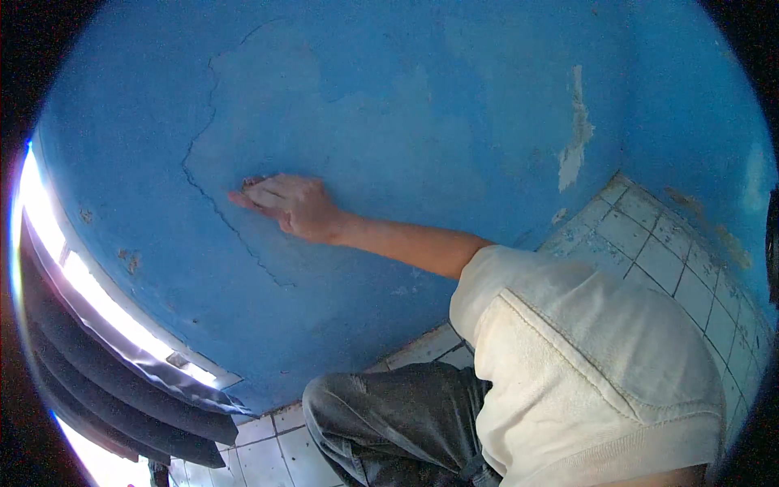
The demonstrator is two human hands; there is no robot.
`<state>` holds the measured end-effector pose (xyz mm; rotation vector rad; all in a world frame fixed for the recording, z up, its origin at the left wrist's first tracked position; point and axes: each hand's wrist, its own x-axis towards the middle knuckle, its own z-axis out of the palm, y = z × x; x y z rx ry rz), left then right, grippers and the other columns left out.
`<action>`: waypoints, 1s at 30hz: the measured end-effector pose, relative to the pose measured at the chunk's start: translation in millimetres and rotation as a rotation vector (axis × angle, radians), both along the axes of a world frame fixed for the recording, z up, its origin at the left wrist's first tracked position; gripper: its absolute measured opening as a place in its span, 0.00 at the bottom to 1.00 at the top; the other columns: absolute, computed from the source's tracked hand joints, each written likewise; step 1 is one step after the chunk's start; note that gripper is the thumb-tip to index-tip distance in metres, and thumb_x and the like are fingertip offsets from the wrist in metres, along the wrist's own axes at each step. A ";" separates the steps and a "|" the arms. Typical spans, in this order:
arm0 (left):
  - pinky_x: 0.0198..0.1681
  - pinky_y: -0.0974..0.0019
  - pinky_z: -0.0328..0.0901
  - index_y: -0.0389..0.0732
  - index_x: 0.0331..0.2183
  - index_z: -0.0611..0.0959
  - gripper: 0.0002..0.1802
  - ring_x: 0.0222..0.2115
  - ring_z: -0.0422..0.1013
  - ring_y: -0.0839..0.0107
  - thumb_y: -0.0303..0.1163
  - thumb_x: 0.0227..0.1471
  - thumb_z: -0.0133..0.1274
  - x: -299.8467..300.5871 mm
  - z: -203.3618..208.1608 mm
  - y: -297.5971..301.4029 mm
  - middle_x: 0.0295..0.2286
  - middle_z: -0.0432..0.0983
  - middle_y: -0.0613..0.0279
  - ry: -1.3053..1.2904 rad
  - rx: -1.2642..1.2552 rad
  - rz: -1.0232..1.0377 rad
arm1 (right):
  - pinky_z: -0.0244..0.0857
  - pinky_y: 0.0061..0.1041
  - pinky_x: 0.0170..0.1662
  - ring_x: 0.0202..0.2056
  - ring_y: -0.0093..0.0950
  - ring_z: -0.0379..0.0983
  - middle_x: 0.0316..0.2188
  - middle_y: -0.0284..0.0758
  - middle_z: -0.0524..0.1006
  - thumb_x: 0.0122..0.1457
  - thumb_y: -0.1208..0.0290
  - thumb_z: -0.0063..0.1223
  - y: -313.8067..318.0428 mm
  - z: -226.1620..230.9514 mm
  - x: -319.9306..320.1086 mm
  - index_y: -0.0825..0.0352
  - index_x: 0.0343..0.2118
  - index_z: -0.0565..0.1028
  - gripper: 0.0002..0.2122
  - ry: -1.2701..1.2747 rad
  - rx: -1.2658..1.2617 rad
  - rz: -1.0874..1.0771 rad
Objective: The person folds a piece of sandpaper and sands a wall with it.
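Observation:
My right hand (302, 207) presses against a blue wall (365, 130), at the end of a bare forearm that comes out of a cream sleeve (584, 341). Its fingers point left and are closed over a small pale, flat piece (264, 191) with a brownish edge; what kind of piece it is I cannot make out. Just left of the fingers, a long jagged crack (199, 185) runs down the wall. A lighter, patchy area of blue surrounds the hand. My left hand does not show.
White tiles (690, 276) cover a ledge or lower wall at right. My bent knee in dark trousers (389, 422) is near the wall's foot. A bright opening (105, 292) and dark hanging cloth (122, 398) are at left. Bare plaster (575, 134) shows upper right.

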<state>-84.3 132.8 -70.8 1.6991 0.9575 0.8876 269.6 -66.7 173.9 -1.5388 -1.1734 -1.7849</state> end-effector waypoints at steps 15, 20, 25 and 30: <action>0.32 0.67 0.65 0.38 0.44 0.73 0.16 0.28 0.71 0.68 0.32 0.55 0.44 -8.0 2.3 0.0 0.27 0.74 0.56 -0.003 -0.003 -0.004 | 0.72 0.27 0.43 0.38 0.26 0.75 0.40 0.27 0.76 0.54 0.73 0.49 -12.5 0.9 -6.5 0.58 0.46 0.72 0.15 -0.105 -0.035 -0.061; 0.32 0.66 0.65 0.38 0.44 0.73 0.16 0.28 0.71 0.67 0.32 0.54 0.44 -8.0 5.6 -1.4 0.27 0.74 0.55 -0.009 -0.003 0.002 | 0.61 0.28 0.54 0.52 0.31 0.64 0.51 0.36 0.68 0.54 0.72 0.47 -18.4 -35.1 3.1 0.61 0.52 0.66 0.20 -0.057 -0.199 -0.189; 0.33 0.66 0.66 0.37 0.44 0.73 0.16 0.29 0.72 0.67 0.32 0.54 0.44 -18.7 2.2 6.0 0.28 0.75 0.54 -0.029 -0.018 0.028 | 0.44 0.32 0.62 0.62 0.35 0.46 0.60 0.41 0.53 0.55 0.72 0.44 -7.1 -74.6 -19.9 0.64 0.60 0.52 0.28 0.198 -0.372 -0.375; 0.28 0.65 0.66 0.37 0.41 0.75 0.14 0.24 0.71 0.66 0.30 0.53 0.43 -31.3 -7.3 8.4 0.23 0.73 0.56 -0.138 0.081 0.030 | 0.33 0.36 0.64 0.64 0.36 0.36 0.63 0.41 0.43 0.56 0.60 0.45 -9.3 -87.7 -43.4 0.64 0.62 0.42 0.35 0.635 -0.442 -0.223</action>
